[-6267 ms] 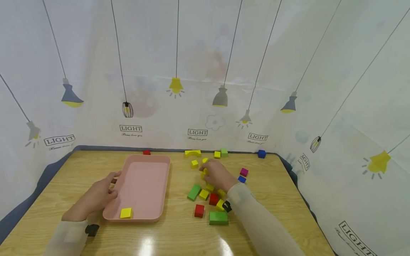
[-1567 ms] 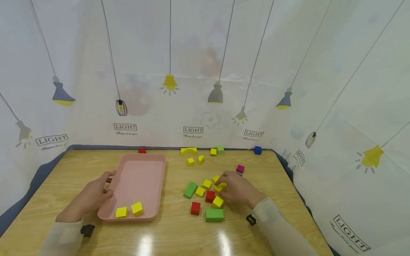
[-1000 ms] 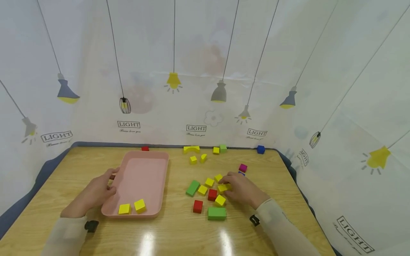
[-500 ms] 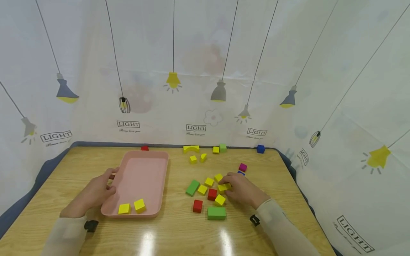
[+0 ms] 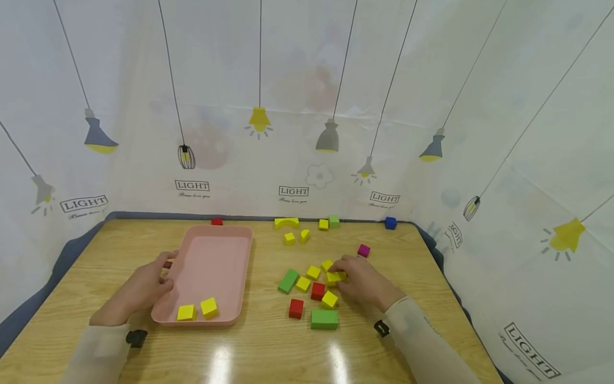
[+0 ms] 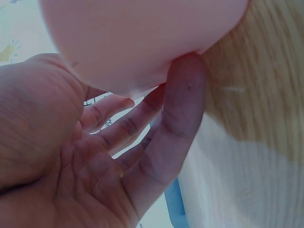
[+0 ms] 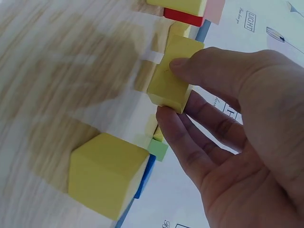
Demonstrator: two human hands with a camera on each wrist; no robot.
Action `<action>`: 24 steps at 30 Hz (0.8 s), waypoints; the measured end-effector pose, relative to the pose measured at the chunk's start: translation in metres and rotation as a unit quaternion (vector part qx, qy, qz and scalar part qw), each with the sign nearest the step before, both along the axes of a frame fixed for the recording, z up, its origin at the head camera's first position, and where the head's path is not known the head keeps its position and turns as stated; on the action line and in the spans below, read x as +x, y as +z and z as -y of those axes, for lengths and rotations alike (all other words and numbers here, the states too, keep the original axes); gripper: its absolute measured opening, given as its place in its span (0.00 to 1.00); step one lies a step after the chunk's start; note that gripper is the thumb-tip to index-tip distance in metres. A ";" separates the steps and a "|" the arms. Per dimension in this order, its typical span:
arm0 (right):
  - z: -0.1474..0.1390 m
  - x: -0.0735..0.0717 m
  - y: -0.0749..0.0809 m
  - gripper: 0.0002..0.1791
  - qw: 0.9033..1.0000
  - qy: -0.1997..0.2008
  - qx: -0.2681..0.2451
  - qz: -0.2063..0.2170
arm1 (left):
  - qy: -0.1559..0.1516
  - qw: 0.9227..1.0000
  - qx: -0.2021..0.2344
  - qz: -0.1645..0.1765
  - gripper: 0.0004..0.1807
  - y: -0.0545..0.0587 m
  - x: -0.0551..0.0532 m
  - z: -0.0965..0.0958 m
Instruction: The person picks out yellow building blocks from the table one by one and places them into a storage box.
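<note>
My left hand holds the left rim of a pink tray, with fingers against the tray's outer wall in the left wrist view. Two yellow blocks lie at the tray's near end. My right hand pinches a yellow rectangular block between thumb and fingertips, close over the group of blocks. Beside it in the right wrist view stands another yellow block, hidden by the hand in the head view. Around the right hand lie more yellow blocks and a red cube.
Green blocks and another red cube lie nearer me. Along the back edge stand a yellow arch, a light green block and a blue cube. A magenta cube sits beyond the right hand.
A second yellow block has come into the tray since the oldest frame. My right hand moved nearer, took hold of the yellow rectangular block and just lifted slightly. The left hand stays at the tray.
</note>
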State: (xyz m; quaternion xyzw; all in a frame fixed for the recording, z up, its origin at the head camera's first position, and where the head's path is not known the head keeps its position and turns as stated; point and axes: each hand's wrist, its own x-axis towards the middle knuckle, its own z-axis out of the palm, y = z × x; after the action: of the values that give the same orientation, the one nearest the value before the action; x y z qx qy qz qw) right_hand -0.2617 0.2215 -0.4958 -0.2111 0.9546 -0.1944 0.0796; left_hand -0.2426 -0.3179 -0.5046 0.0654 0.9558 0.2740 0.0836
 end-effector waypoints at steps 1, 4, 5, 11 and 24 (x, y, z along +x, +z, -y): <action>0.000 0.000 0.001 0.18 1.000 0.000 0.000 -0.002 | 0.001 1.000 0.001 0.001 0.44 0.000 0.000 0.000; 0.000 0.000 0.003 0.18 1.000 0.005 0.001 -0.012 | 0.000 1.000 0.003 0.003 0.43 0.001 0.000 -0.001; 0.001 -0.001 0.003 0.18 1.000 0.010 0.002 -0.019 | 0.000 1.000 0.003 0.003 0.43 0.001 0.000 -0.001; 0.005 -0.002 0.007 0.18 0.998 0.044 -0.006 -0.054 | 0.003 1.000 0.001 0.004 0.43 0.001 0.000 -0.001; 0.039 0.000 0.020 0.18 0.995 0.074 -0.024 -0.063 | 0.000 1.000 0.001 -0.001 0.43 -0.001 -0.001 0.000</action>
State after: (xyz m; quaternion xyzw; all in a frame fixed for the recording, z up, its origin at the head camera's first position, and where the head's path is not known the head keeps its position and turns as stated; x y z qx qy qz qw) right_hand -0.2621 0.1824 -0.4758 -0.2948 0.9345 -0.1974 0.0285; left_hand -0.2433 -0.3181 -0.5059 0.0660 0.9555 0.2753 0.0831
